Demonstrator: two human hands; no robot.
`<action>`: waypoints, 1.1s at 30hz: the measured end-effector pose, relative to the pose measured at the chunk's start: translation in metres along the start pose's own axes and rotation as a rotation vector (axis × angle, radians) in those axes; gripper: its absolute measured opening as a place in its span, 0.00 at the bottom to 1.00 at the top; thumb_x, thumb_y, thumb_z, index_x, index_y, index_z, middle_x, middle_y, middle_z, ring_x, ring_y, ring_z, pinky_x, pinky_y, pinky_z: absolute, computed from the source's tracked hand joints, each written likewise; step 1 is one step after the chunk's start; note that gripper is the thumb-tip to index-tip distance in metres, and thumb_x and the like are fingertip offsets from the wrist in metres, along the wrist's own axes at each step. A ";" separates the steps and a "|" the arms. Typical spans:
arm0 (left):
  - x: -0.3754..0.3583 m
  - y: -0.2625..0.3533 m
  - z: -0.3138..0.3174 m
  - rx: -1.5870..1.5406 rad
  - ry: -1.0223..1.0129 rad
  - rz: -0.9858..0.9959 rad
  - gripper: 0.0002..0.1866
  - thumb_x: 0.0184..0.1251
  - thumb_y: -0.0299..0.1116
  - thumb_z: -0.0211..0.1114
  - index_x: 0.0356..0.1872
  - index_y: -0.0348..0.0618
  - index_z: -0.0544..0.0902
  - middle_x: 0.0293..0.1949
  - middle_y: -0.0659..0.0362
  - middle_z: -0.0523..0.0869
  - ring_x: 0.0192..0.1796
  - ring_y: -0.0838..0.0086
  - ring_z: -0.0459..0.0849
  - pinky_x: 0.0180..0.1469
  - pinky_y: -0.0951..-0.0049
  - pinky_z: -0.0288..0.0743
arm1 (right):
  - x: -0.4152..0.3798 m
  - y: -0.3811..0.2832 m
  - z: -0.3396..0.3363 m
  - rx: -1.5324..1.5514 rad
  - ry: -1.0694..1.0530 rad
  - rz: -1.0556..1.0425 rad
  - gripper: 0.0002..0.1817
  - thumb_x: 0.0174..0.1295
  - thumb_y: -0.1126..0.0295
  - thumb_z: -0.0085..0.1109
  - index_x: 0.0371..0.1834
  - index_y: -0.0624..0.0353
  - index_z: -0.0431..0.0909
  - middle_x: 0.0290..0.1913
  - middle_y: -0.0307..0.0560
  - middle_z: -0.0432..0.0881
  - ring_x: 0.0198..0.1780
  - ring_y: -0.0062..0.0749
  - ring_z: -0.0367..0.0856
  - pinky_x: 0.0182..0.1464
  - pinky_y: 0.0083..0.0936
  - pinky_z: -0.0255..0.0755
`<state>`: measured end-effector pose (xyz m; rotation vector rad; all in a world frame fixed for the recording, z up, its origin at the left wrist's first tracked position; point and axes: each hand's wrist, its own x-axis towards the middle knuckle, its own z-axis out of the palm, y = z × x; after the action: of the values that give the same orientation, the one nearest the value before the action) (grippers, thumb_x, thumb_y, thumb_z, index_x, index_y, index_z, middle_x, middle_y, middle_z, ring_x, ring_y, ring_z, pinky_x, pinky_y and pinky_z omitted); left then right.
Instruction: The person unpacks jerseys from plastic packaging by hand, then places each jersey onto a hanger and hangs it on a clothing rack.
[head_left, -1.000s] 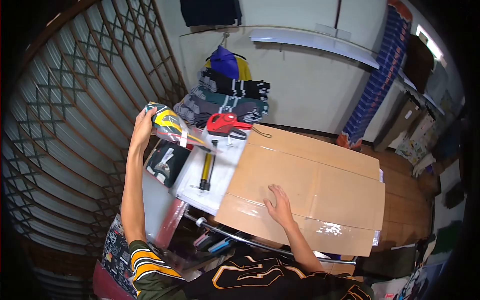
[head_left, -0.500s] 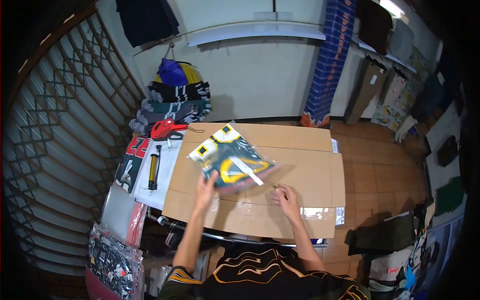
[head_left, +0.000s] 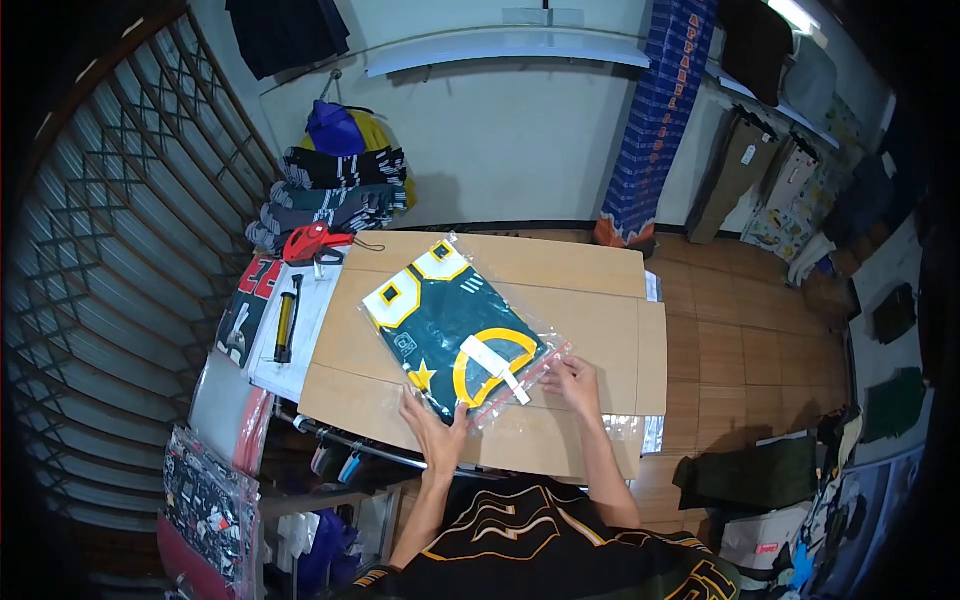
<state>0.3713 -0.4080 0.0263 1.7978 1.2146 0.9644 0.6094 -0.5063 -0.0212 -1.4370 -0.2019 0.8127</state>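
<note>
A clear zip bag (head_left: 500, 300) with a folded green, white and yellow jersey (head_left: 425, 335) in it lies tilted on the cardboard. A white strip (head_left: 490, 362) lies across its lower part. My left hand (head_left: 437, 436) holds the bag's lower left corner, thumb and fingers on either side of it. At the lower right corner, by the red zip edge, my right hand (head_left: 575, 384) pinches the plastic between bent fingers. Parts of the fingertips are hidden.
Flat cardboard (head_left: 590, 345) covers the table. To the left are a red tape dispenser (head_left: 312, 243) and a black and yellow hand pump (head_left: 287, 322). Folded clothes (head_left: 335, 190) are stacked behind. A metal rail (head_left: 365, 450) runs along the front edge.
The bag has turned and come down flatter onto the cardboard, its front showing more fully. My left hand has moved right and nearer me; my right hand has reached the bag's corner.
</note>
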 end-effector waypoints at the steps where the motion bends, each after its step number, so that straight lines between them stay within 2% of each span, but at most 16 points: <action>1: -0.002 0.010 0.000 0.218 0.033 0.072 0.53 0.57 0.27 0.77 0.78 0.29 0.50 0.70 0.30 0.58 0.70 0.44 0.69 0.70 0.53 0.66 | 0.002 0.000 -0.002 0.000 0.002 0.005 0.14 0.74 0.71 0.58 0.53 0.74 0.78 0.43 0.57 0.87 0.36 0.38 0.91 0.37 0.29 0.88; 2: -0.001 0.015 0.003 0.434 0.065 0.148 0.52 0.56 0.28 0.77 0.77 0.31 0.52 0.70 0.30 0.56 0.71 0.42 0.66 0.73 0.51 0.62 | 0.004 -0.001 -0.003 0.007 0.002 -0.004 0.14 0.74 0.71 0.57 0.52 0.74 0.79 0.42 0.57 0.87 0.37 0.38 0.91 0.37 0.29 0.88; 3: 0.003 0.016 0.008 0.341 0.053 0.229 0.45 0.57 0.29 0.76 0.74 0.33 0.61 0.69 0.33 0.61 0.71 0.41 0.65 0.74 0.47 0.57 | 0.007 -0.002 -0.004 0.015 0.003 -0.013 0.13 0.74 0.72 0.57 0.51 0.73 0.79 0.41 0.56 0.88 0.37 0.37 0.91 0.37 0.29 0.88; 4: 0.005 0.013 0.015 0.343 0.048 0.229 0.45 0.57 0.29 0.76 0.74 0.33 0.61 0.69 0.33 0.61 0.71 0.41 0.65 0.74 0.47 0.57 | 0.008 -0.003 -0.004 0.018 0.007 -0.009 0.13 0.74 0.72 0.57 0.51 0.73 0.79 0.41 0.56 0.88 0.37 0.37 0.91 0.37 0.29 0.88; 6: 0.009 0.008 0.031 0.182 -0.176 0.358 0.38 0.57 0.29 0.75 0.69 0.33 0.68 0.66 0.37 0.68 0.69 0.42 0.66 0.72 0.47 0.59 | 0.010 -0.003 -0.005 0.033 -0.008 0.025 0.13 0.74 0.71 0.56 0.52 0.72 0.79 0.42 0.56 0.87 0.39 0.38 0.91 0.39 0.29 0.89; 7: 0.010 0.025 0.037 0.130 -0.221 0.358 0.33 0.59 0.27 0.74 0.66 0.34 0.73 0.60 0.41 0.77 0.66 0.45 0.72 0.70 0.51 0.64 | 0.012 -0.003 -0.005 0.037 -0.001 0.024 0.13 0.74 0.71 0.56 0.52 0.72 0.79 0.42 0.56 0.87 0.39 0.38 0.91 0.39 0.29 0.89; 8: 0.013 0.028 0.047 0.128 -0.229 0.365 0.33 0.59 0.27 0.74 0.66 0.34 0.73 0.60 0.41 0.77 0.66 0.45 0.72 0.70 0.51 0.64 | 0.013 -0.002 -0.005 0.028 -0.014 0.018 0.12 0.74 0.71 0.56 0.51 0.72 0.79 0.41 0.55 0.87 0.39 0.37 0.91 0.39 0.29 0.89; 10: 0.018 0.029 0.068 0.033 -0.415 0.353 0.31 0.59 0.26 0.73 0.65 0.33 0.74 0.58 0.43 0.81 0.62 0.47 0.77 0.67 0.55 0.69 | 0.015 0.002 -0.004 0.022 -0.016 0.010 0.12 0.75 0.71 0.56 0.50 0.71 0.80 0.40 0.53 0.88 0.39 0.36 0.91 0.40 0.29 0.89; 11: 0.020 0.030 0.078 0.018 -0.412 0.420 0.29 0.60 0.25 0.72 0.65 0.34 0.76 0.56 0.44 0.84 0.59 0.49 0.81 0.64 0.56 0.73 | 0.016 0.004 -0.003 0.021 -0.014 -0.019 0.12 0.74 0.71 0.57 0.49 0.71 0.80 0.39 0.52 0.88 0.37 0.34 0.90 0.37 0.28 0.88; 13: 0.026 0.035 0.096 -0.014 -0.466 0.422 0.30 0.60 0.24 0.72 0.65 0.35 0.76 0.55 0.44 0.85 0.59 0.49 0.81 0.63 0.55 0.74 | 0.016 0.006 -0.002 0.024 0.005 -0.049 0.12 0.74 0.70 0.58 0.49 0.71 0.81 0.38 0.51 0.88 0.35 0.31 0.90 0.35 0.26 0.87; 16: 0.033 0.044 0.113 -0.024 -0.511 0.446 0.29 0.61 0.22 0.71 0.66 0.37 0.75 0.52 0.44 0.87 0.55 0.50 0.85 0.59 0.55 0.78 | 0.012 0.007 -0.001 -0.073 0.024 -0.097 0.10 0.74 0.69 0.60 0.46 0.66 0.82 0.39 0.46 0.89 0.36 0.27 0.89 0.38 0.24 0.87; 19: 0.039 0.043 0.121 -0.071 -0.528 0.455 0.26 0.63 0.21 0.70 0.64 0.36 0.76 0.43 0.45 0.90 0.44 0.57 0.92 0.46 0.63 0.84 | 0.008 0.004 0.001 -0.189 0.032 -0.177 0.11 0.73 0.67 0.61 0.43 0.67 0.82 0.37 0.44 0.89 0.36 0.22 0.87 0.37 0.23 0.86; 26: 0.048 0.040 0.124 -0.102 -0.592 0.343 0.21 0.68 0.19 0.66 0.62 0.36 0.77 0.38 0.45 0.91 0.38 0.62 0.93 0.41 0.67 0.85 | 0.007 0.005 0.003 -0.133 -0.008 -0.198 0.09 0.75 0.70 0.58 0.46 0.68 0.81 0.37 0.46 0.88 0.35 0.25 0.89 0.35 0.23 0.86; 29: 0.050 0.034 0.128 -0.076 -0.599 0.372 0.16 0.69 0.20 0.64 0.57 0.34 0.81 0.40 0.42 0.90 0.40 0.56 0.92 0.43 0.63 0.84 | 0.008 0.006 0.002 -0.161 -0.019 -0.198 0.09 0.76 0.71 0.56 0.46 0.68 0.80 0.37 0.46 0.88 0.36 0.27 0.89 0.34 0.23 0.86; 31: 0.049 0.038 0.127 0.047 -0.579 0.541 0.12 0.71 0.21 0.60 0.52 0.33 0.84 0.41 0.39 0.87 0.43 0.47 0.88 0.46 0.57 0.82 | 0.006 0.003 0.003 -0.204 -0.013 -0.229 0.10 0.76 0.70 0.55 0.46 0.69 0.80 0.37 0.47 0.88 0.36 0.26 0.89 0.33 0.24 0.86; 33: 0.048 0.043 0.126 0.036 -0.600 0.520 0.11 0.71 0.22 0.59 0.50 0.33 0.84 0.41 0.39 0.86 0.44 0.45 0.86 0.48 0.54 0.80 | 0.003 -0.001 0.004 -0.213 0.007 -0.210 0.11 0.76 0.70 0.55 0.46 0.69 0.79 0.36 0.48 0.88 0.35 0.27 0.89 0.32 0.25 0.86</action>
<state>0.5123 -0.3953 0.0171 2.2620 0.4014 0.5853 0.6101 -0.5013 -0.0204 -1.5867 -0.4372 0.6278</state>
